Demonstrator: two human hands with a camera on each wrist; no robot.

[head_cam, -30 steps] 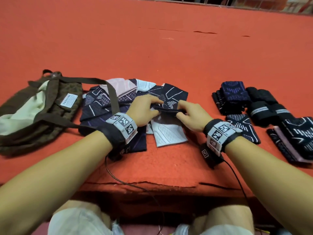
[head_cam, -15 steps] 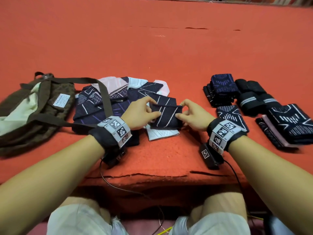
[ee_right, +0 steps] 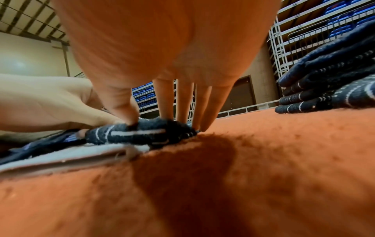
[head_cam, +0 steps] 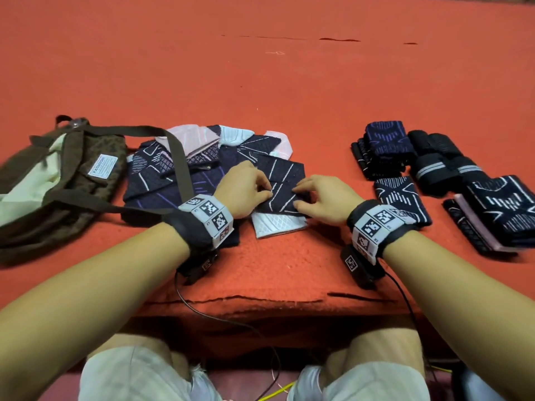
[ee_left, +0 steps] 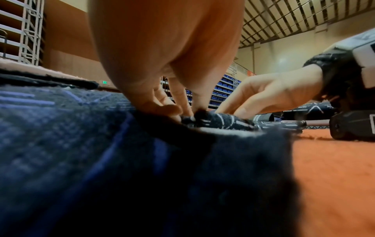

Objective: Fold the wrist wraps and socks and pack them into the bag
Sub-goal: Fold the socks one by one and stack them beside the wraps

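A dark sock with white lines point(head_cam: 282, 198) lies folded on a white sock point(head_cam: 278, 227) at the near edge of the loose sock pile point(head_cam: 162, 180). My left hand point(head_cam: 267, 191) pinches its left edge with thumb and forefinger. My right hand point(head_cam: 301, 199) holds its right edge. In the right wrist view the thumb and fingers point(ee_right: 166, 112) straddle the folded sock point(ee_right: 125, 134) and push it down. The left wrist view shows my left hand point(ee_left: 176, 110) at the sock's corner point(ee_left: 219, 120). The brown bag point(head_cam: 72, 180) lies open at the left.
The bag's strap point(head_cam: 179, 163) runs across the loose pile. To the right lie folded socks point(head_cam: 385, 146), rolled black wrist wraps point(head_cam: 440, 163) and more folded socks point(head_cam: 503, 206). The red mat's front edge point(head_cam: 260, 302) is close under my wrists.
Both hands brought the dark sock's far half over toward me and laid it down. The sock went from a raised fold to a flat folded rectangle on the white sock.
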